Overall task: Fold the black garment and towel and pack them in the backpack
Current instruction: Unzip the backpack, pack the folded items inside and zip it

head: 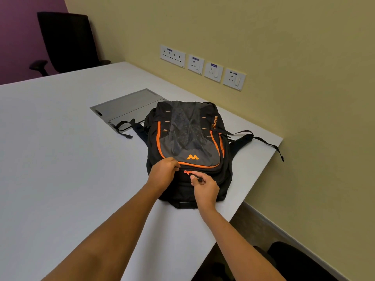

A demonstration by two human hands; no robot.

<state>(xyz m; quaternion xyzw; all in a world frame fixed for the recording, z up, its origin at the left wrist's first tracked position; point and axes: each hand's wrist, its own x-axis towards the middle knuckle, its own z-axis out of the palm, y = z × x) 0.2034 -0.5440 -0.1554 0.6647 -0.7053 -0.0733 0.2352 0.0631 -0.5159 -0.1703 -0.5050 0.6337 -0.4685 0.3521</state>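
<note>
A black and grey backpack [188,138] with orange trim lies flat on the white table [60,159], its top end towards me. My left hand [163,171] grips the fabric by the orange seam at the bag's near left. My right hand [205,188] pinches a black zipper pull [197,178] just right of an orange zipper tab [187,172]. The black garment and the towel are not in view.
A grey cable hatch [125,106] is set into the table behind the bag. Backpack straps [263,141] trail to the right table edge. Wall sockets [203,65] line the yellow wall. A black office chair [65,41] stands at the far left.
</note>
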